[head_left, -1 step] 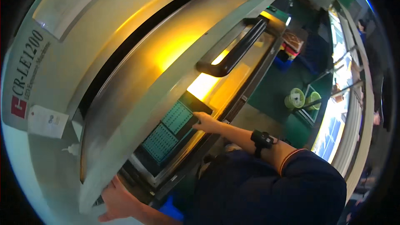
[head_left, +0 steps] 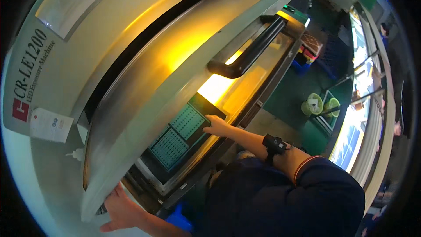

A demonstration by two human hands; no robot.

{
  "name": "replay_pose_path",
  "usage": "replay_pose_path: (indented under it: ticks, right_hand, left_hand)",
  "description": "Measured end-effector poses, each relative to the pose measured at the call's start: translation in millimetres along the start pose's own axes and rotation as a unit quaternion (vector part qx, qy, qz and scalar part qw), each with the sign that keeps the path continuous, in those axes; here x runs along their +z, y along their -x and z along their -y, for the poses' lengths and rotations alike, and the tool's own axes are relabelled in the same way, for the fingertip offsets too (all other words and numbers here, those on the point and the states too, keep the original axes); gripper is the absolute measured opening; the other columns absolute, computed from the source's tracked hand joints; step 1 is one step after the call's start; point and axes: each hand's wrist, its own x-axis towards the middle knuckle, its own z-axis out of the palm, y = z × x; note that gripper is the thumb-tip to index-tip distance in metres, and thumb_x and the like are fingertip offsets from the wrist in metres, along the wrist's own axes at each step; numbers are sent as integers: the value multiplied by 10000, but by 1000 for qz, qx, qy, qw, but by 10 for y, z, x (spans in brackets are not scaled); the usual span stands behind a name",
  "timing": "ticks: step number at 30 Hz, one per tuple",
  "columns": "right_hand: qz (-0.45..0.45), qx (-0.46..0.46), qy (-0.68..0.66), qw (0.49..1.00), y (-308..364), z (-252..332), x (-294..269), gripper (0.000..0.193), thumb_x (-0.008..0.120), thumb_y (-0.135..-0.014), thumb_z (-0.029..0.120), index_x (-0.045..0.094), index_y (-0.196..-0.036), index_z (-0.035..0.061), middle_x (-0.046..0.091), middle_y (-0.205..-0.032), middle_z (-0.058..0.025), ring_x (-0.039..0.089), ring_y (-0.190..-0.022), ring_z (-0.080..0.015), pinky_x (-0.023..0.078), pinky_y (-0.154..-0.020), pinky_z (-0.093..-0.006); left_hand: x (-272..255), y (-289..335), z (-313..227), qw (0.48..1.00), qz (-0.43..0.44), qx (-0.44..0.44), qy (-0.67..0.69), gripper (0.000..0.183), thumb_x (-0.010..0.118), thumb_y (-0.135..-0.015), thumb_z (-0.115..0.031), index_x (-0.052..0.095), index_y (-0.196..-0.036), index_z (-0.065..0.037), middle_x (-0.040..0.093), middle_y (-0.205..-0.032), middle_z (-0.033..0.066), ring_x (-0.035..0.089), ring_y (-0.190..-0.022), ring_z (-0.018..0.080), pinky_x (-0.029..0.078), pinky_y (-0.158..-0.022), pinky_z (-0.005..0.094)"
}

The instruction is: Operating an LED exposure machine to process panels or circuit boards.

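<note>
In front of me a large machine has its lid [head_left: 144,118] raised, with a black handle [head_left: 250,52] on its front edge. Under the lid lies a dark sheet [head_left: 199,131] bearing two teal dotted panels [head_left: 187,118]. My right hand [head_left: 218,126] reaches to the right edge of this sheet, index finger and thumb apart, nothing seen between them. My left hand [head_left: 123,208] is at the lid's lower left corner, thumb spread away; its other fingertips are partly hidden by the lid edge.
Bright yellow light [head_left: 215,87] shines inside the machine beyond the sheet. The bed's front rail [head_left: 258,104] runs diagonally before me. Green bins [head_left: 312,104] stand on the floor at right, near a brightly lit table [head_left: 359,92]. A blue object [head_left: 179,219] lies low by my left forearm.
The view has shifted very slightly. Both hands keep their places at the sheet edge and the lid corner.
</note>
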Motion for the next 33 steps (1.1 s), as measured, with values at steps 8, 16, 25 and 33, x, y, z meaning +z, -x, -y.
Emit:
replay_pose_path:
  ticks: [8, 16, 25, 33]
  right_hand:
    - [20, 141, 35, 989, -602, -194, 86, 419, 717, -780, 390, 696, -819, -26, 689, -733, -154, 672, -642, -251, 536, -613, -383]
    - [-25, 118, 134, 984, -850, -305, 270, 384, 785, -781, 415, 736, -736, 37, 689, -662, -105, 688, -634, -229, 555, -646, -380]
    - [60, 184, -32, 980, -842, -204, 16, 419, 740, -820, 429, 721, -972, 39, 694, -839, -118, 657, -786, -220, 522, -701, -382]
    - [40, 109, -162, 980, -438, 451, 34, 422, 695, -873, 397, 679, -1051, 15, 676, -916, -89, 617, -808, -200, 494, -715, -368]
  left_hand:
    - [186, -264, -309, 985, 167, -37, 27, 1294, 694, -721, -538, -136, -1516, 57, -185, -1596, 260, -193, -1475, 415, -134, -1181, 566]
    - [382, -426, -432, 968, 240, -69, -15, 1194, 590, -780, -646, -20, -1535, 50, -66, -1596, 300, -117, -1472, 481, -104, -1180, 627]
    - [-466, -625, -131, 874, 459, -134, -90, 929, 571, -904, -601, 165, -1567, -92, 227, -1599, 196, 165, -1491, 387, 125, -1194, 613]
    - [-4279, -483, 262, 694, -52, -124, -707, 483, 832, -716, -258, 637, -987, 91, 630, -956, 198, 592, -874, 336, 465, -838, 443]
